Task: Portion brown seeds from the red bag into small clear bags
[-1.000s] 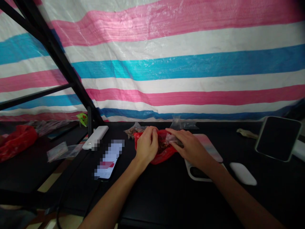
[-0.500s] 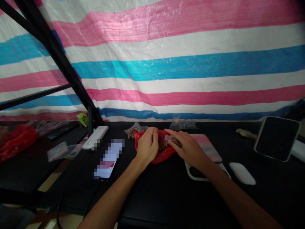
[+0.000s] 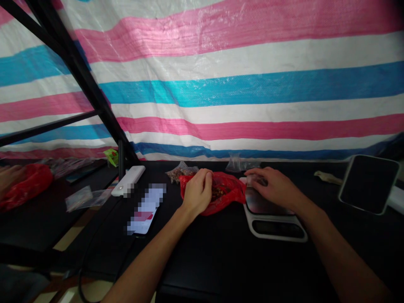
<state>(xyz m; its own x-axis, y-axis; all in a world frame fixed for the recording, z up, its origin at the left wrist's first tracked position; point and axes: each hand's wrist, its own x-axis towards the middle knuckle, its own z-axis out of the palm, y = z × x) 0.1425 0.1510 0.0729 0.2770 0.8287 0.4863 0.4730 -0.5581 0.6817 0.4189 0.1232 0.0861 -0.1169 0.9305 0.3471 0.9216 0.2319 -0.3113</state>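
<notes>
My left hand is closed on the rim of a red plastic bag that holds small brown pieces, on a black table. My right hand lies over the platform of a small white scale just right of the bag. Its fingers curl round a small clear packet at the scale's far left corner. What is inside the packet is too dim to make out.
A phone and a white power bank lie left of the bag. Small clear packets sit behind it. A black tablet leans at the right. Another red bag and a person's hand are at far left.
My right hand has left the red bag's mouth and moved right onto the scale with the small clear packet. The left hand has kept its hold on the bag.
</notes>
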